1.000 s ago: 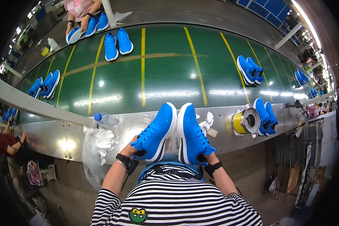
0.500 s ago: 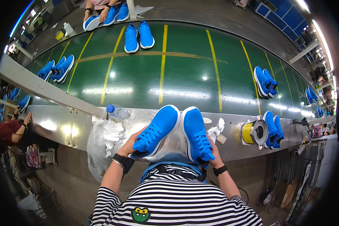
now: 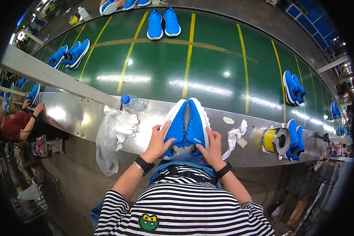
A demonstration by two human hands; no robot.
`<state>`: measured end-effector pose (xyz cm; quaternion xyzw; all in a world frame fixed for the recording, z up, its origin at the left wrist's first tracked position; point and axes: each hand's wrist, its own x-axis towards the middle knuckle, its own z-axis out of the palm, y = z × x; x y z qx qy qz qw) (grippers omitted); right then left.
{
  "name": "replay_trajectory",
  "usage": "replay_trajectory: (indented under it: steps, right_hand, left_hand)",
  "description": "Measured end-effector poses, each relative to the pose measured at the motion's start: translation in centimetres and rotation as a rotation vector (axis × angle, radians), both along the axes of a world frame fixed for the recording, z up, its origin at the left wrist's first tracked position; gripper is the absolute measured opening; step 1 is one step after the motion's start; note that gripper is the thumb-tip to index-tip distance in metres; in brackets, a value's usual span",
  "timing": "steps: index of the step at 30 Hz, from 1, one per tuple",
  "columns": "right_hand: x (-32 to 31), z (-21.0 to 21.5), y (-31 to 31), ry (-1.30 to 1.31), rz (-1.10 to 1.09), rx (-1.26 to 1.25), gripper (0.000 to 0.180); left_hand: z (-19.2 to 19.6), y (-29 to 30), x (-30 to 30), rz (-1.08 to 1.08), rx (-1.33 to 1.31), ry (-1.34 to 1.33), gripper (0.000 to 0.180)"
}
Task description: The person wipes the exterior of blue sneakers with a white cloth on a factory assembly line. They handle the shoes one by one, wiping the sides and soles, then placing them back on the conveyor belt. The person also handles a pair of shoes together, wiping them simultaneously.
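The left hand (image 3: pixel 158 142) grips one blue shoe (image 3: pixel 176 125) and the right hand (image 3: pixel 212 148) the other blue shoe (image 3: pixel 196 122), soles touching, over the steel bench (image 3: pixel 86 118).

I saw a shiny metal ledge (image 3: pixel 78 118) in front of me. On it lay a clear plastic bottle with a blue cap (image 3: pixel 133 103), a crumpled plastic bag (image 3: pixel 116 131), a white rag (image 3: pixel 234 135), a small white block (image 3: pixel 242 142) and a yellow spool (image 3: pixel 274 140). A pair of blue shoes (image 3: pixel 187 126) rested there too. Past the ledge ran a green belt with yellow lines (image 3: pixel 208 67), and more blue shoe pairs (image 3: pixel 163 23) sat on it, well apart.
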<state>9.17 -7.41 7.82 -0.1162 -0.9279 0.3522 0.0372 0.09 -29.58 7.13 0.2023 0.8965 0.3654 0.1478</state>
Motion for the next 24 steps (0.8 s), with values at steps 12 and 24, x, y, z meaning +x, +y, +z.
replay_trajectory:
  steps: [12, 24]
  right_hand:
    - [-0.2, -3.5, 4.5, 0.080, -0.310, -0.666, 0.026]
    - [4.0, -4.3, 13.7, 0.135, -0.701, -0.116, 0.010]
  left_hand:
    - [-2.8, -1.8, -2.9, 0.267, 0.263, -0.250, 0.053]
    - [-5.0, -1.0, -2.5, 0.219, 0.104, -0.477, 0.071]
